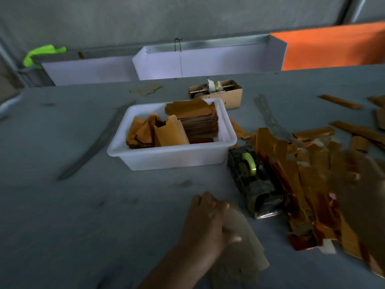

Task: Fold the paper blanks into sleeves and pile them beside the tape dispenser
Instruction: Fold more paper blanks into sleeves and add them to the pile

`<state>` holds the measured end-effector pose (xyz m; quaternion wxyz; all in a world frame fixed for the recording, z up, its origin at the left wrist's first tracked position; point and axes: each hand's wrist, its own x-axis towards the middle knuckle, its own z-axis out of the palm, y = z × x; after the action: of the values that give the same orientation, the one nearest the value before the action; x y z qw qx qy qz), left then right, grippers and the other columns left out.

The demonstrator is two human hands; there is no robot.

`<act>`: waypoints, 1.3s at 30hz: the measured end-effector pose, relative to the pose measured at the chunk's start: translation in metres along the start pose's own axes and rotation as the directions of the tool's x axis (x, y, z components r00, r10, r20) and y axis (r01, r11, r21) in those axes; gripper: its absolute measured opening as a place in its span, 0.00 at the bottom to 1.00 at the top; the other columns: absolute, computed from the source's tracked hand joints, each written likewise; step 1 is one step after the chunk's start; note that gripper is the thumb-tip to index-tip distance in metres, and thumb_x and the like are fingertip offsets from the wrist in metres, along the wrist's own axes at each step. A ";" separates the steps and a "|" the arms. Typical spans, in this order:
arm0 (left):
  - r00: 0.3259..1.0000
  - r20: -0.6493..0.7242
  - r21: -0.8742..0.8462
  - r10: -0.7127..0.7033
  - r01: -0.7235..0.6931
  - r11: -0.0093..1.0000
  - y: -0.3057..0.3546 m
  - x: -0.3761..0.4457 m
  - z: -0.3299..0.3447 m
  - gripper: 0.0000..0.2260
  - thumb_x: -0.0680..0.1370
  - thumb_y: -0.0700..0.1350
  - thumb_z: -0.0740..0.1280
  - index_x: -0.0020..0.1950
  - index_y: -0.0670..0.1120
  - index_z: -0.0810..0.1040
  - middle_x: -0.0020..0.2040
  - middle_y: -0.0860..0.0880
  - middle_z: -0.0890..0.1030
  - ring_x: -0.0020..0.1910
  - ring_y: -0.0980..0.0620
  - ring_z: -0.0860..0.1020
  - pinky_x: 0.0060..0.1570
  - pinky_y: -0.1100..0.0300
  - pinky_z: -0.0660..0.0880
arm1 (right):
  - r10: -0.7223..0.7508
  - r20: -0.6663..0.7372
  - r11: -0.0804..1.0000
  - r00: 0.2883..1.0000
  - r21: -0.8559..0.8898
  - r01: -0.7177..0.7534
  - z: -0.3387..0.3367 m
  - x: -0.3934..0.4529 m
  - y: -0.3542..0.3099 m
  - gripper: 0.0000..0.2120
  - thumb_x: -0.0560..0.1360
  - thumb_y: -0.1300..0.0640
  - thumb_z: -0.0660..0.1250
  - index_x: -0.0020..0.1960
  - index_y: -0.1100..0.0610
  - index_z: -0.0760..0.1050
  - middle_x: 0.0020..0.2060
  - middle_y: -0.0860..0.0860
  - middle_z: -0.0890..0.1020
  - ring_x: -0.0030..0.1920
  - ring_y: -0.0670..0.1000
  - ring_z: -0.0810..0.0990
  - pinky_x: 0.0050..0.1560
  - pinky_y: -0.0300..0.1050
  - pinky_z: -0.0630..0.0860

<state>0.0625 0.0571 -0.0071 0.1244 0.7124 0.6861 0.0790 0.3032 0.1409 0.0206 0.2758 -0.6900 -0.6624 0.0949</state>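
Near the tape dispenser (253,180), the left hand (205,224) pinches a paper blank (245,245) against the surface (83,215); the right hand (362,197) is too blurred to read.

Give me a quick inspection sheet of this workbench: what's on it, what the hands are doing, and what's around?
Surface: grey table, scuffed, dark streaks.
Job's things: white tub holding stacked paper blanks; black tape dispenser with a green roll; folded sleeves heaped on the dispenser's right side.
Clutter: loose gold strips at far right; small cardboard box behind the tub.
Hands: left hand grips a pale blank near the table edge; right hand is a motion blur over the heap, grip unreadable.
Cables: nothing seen.
Surroundings: white panels, an orange panel, a lime-green object at far left.
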 end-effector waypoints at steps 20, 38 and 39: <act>0.972 0.042 -0.185 -0.232 0.235 0.954 -0.005 0.043 -0.011 0.16 0.69 0.48 0.76 0.48 0.52 0.69 0.54 0.50 0.71 0.58 0.47 0.69 0.54 0.56 0.67 | -0.397 0.073 0.908 0.915 0.176 0.380 0.007 -0.064 -0.065 0.11 0.66 0.70 0.73 0.47 0.61 0.82 0.44 0.55 0.82 0.43 0.55 0.80 0.40 0.41 0.74; 0.957 0.243 -0.032 -0.155 0.168 0.985 -0.014 0.033 -0.022 0.25 0.64 0.63 0.74 0.53 0.53 0.73 0.55 0.50 0.66 0.59 0.47 0.63 0.56 0.54 0.64 | -0.371 0.312 0.928 0.874 0.121 0.351 0.010 -0.068 -0.059 0.09 0.74 0.52 0.68 0.54 0.50 0.75 0.50 0.45 0.78 0.45 0.41 0.77 0.41 0.30 0.74; 0.959 0.243 -0.017 -0.143 0.151 0.988 -0.012 0.033 -0.020 0.23 0.65 0.62 0.75 0.52 0.52 0.72 0.54 0.50 0.67 0.58 0.47 0.64 0.54 0.54 0.64 | -0.316 0.424 0.946 0.849 0.072 0.316 0.016 -0.071 -0.055 0.15 0.75 0.44 0.64 0.59 0.46 0.70 0.55 0.43 0.75 0.51 0.40 0.74 0.47 0.31 0.73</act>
<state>0.0467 0.0919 0.0068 0.2249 0.6615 0.7154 -0.0056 0.2409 0.0751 0.0186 0.1346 -0.5338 -0.8111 0.1975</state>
